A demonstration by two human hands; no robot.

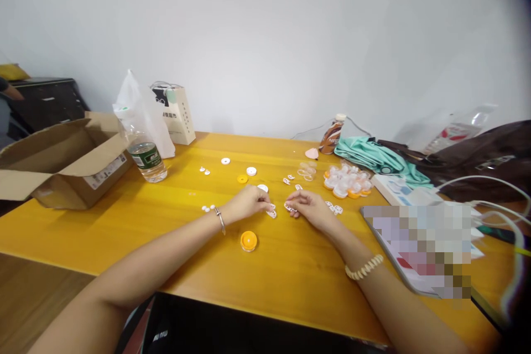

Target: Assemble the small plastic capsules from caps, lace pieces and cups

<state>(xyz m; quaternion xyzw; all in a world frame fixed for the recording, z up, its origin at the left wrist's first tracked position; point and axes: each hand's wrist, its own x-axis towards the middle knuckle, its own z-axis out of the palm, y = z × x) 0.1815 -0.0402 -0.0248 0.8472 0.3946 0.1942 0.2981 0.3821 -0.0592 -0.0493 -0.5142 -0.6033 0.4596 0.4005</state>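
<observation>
I pinch white piece [289, 207] at nine o'clock of right hand [307, 206], likely for control; left hand [251, 202], apart, touches second piece [272, 212] at four o'clock, grip unclear. Orange cup [249, 240] at left hand's six o'clock, presumably for reach.

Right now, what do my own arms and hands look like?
Both forearms are bare, with no sleeves or gloves showing. Above the left hand, the wrist wears a thin, silver-coloured bangle; on the right hand's side, a chunky, cream-coloured bracelet circles the forearm.
</observation>
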